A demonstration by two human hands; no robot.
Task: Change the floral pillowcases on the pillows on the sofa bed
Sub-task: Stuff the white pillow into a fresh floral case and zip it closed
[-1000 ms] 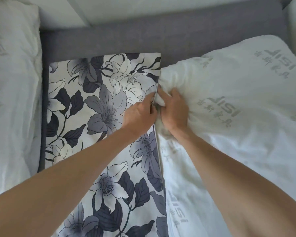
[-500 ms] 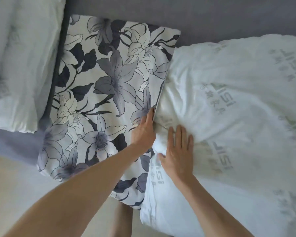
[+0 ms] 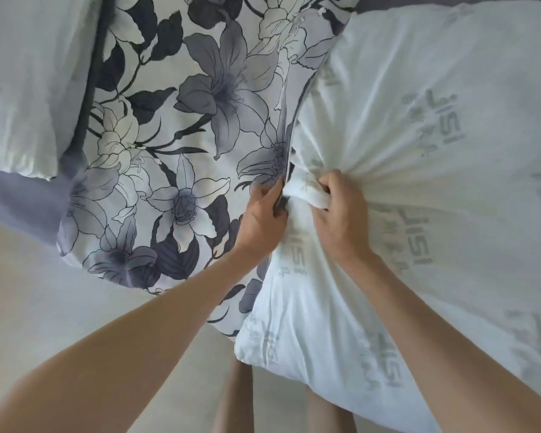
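We see the bare white pillow [image 3: 434,182] filling the right side, half out of the floral pillowcase [image 3: 175,135] lying left-centre on the grey sofa bed [image 3: 19,198]. 2nd white pillow [image 3: 22,73] far left. R hand [image 3: 341,214] bunches pillow fabric; L hand [image 3: 263,217] pinches the case's open edge w/ curled fingers.

A pale, smooth floor [image 3: 75,307] fills the lower left of the view. Above it runs the grey upholstered edge of the sofa bed [image 3: 19,201], and a strip of the same grey fabric [image 3: 369,3] shows at the top.
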